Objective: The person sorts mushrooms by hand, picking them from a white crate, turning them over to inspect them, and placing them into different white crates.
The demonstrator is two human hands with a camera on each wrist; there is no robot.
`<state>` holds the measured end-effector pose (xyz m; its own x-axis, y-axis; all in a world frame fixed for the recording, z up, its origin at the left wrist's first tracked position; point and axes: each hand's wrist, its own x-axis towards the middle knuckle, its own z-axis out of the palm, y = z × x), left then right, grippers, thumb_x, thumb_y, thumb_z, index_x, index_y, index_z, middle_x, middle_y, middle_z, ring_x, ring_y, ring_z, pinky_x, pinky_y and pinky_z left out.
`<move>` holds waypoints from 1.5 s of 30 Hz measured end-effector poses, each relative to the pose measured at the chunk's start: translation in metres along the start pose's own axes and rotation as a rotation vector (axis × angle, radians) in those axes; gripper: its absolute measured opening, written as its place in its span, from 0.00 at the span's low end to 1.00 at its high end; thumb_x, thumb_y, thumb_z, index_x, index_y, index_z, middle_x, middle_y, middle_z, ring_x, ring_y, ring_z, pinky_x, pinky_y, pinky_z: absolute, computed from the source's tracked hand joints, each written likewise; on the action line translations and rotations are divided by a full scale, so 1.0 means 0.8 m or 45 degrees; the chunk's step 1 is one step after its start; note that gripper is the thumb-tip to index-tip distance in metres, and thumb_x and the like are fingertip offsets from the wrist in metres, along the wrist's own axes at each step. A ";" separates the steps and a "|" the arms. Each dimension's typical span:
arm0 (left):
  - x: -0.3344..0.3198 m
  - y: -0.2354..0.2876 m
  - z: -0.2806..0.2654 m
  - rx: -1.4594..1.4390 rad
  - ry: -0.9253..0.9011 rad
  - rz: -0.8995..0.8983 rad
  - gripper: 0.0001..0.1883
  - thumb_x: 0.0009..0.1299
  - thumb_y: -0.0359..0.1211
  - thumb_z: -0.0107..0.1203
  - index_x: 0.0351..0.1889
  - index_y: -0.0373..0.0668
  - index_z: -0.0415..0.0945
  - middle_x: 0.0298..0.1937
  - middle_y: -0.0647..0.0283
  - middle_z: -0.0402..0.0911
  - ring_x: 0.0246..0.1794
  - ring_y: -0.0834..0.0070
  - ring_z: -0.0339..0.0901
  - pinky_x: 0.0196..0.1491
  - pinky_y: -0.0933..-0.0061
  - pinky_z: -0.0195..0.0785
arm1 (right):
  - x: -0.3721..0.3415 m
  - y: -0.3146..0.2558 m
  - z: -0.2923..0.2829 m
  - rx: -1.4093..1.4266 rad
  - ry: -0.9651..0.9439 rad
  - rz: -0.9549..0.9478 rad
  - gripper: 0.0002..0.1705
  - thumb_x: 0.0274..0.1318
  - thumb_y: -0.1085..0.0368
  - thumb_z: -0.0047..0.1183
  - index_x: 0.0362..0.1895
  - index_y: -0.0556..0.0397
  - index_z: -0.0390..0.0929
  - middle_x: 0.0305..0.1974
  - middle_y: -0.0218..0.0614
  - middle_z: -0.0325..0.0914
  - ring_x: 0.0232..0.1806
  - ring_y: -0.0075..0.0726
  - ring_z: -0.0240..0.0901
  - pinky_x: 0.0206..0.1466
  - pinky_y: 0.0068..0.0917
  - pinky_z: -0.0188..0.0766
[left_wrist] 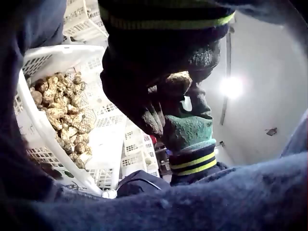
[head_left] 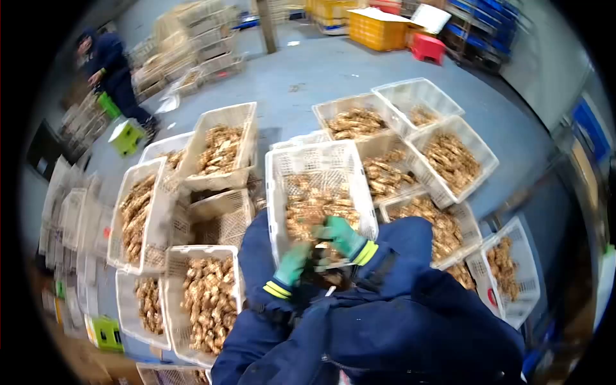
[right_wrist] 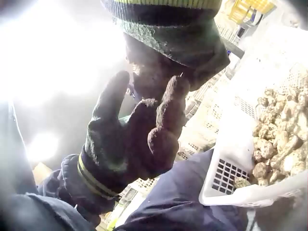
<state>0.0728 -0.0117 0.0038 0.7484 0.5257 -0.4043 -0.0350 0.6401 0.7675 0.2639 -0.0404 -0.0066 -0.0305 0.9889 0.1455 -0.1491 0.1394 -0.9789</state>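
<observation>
Both hands wear green, soil-darkened gloves and meet over a white crate (head_left: 364, 224) of ginger at the person's lap. A piece of ginger (left_wrist: 179, 82) shows between the gloves, mostly hidden by them. My left hand (head_left: 293, 264) grips it, thumb raised and fingers curled in the right wrist view. Opposite, my right hand (head_left: 343, 237) has its fingers bent close to the ginger. A small pale, blade-like piece (left_wrist: 187, 103) sticks out by the right fingers; I cannot tell its exact kind. Loose ginger (right_wrist: 276, 139) lies in the crate beside the hands.
More ginger-filled crates stand on both sides, among them a left crate (head_left: 172, 289) and a right crate (head_left: 484, 160). A partly hidden crate (head_left: 221, 215) shows its bare inner wall. At the far left a person (head_left: 112, 70) stands near a green stool (head_left: 127, 138). Yellow bins (head_left: 378, 32) stand behind.
</observation>
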 end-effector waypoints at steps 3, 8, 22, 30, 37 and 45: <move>0.004 0.000 -0.001 -0.017 -0.087 0.064 0.24 0.77 0.45 0.37 0.57 0.35 0.69 0.44 0.59 0.79 0.38 0.72 0.78 0.41 0.74 0.72 | 0.002 -0.010 0.011 0.487 0.019 0.343 0.14 0.53 0.64 0.54 0.41 0.60 0.76 0.36 0.30 0.77 0.36 0.26 0.72 0.45 0.24 0.68; 0.010 -0.009 -0.004 0.672 -0.006 0.433 0.20 0.79 0.42 0.30 0.47 0.37 0.69 0.30 0.60 0.75 0.22 0.74 0.71 0.23 0.79 0.64 | -0.003 -0.025 0.027 0.291 0.026 0.166 0.15 0.56 0.58 0.54 0.40 0.58 0.77 0.32 0.30 0.74 0.36 0.25 0.69 0.39 0.26 0.68; 0.031 -0.029 -0.017 0.482 0.018 0.462 0.24 0.55 0.27 0.53 0.52 0.33 0.72 0.45 0.53 0.81 0.41 0.59 0.79 0.44 0.66 0.73 | -0.009 0.033 -0.004 -1.105 0.063 -0.467 0.05 0.55 0.65 0.51 0.31 0.52 0.75 0.28 0.39 0.72 0.32 0.45 0.71 0.34 0.38 0.66; 0.059 -0.049 -0.065 1.049 -0.072 0.596 0.18 0.74 0.38 0.46 0.56 0.36 0.69 0.38 0.66 0.77 0.29 0.75 0.74 0.32 0.75 0.70 | -0.022 -0.028 0.000 -0.250 0.350 0.274 0.18 0.45 0.62 0.62 0.36 0.62 0.72 0.24 0.37 0.72 0.26 0.31 0.66 0.29 0.31 0.65; 0.046 -0.028 0.000 -0.100 -0.113 0.047 0.29 0.73 0.55 0.41 0.56 0.39 0.69 0.43 0.55 0.79 0.41 0.63 0.77 0.45 0.66 0.72 | -0.028 -0.035 -0.027 -0.436 0.425 0.309 0.28 0.44 0.51 0.67 0.40 0.61 0.75 0.28 0.38 0.76 0.29 0.28 0.68 0.33 0.29 0.68; 0.042 -0.037 -0.023 -0.247 -0.387 0.061 0.26 0.75 0.47 0.39 0.71 0.56 0.55 0.56 0.62 0.69 0.42 0.69 0.67 0.43 0.69 0.65 | -0.030 -0.004 0.001 0.335 0.185 0.269 0.12 0.50 0.63 0.59 0.32 0.57 0.71 0.26 0.35 0.72 0.27 0.32 0.67 0.29 0.33 0.66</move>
<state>0.0864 -0.0027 -0.0415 0.9044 0.3861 -0.1815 -0.1782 0.7283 0.6616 0.2640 -0.0644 -0.0068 0.0502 0.9941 -0.0962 -0.4044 -0.0679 -0.9121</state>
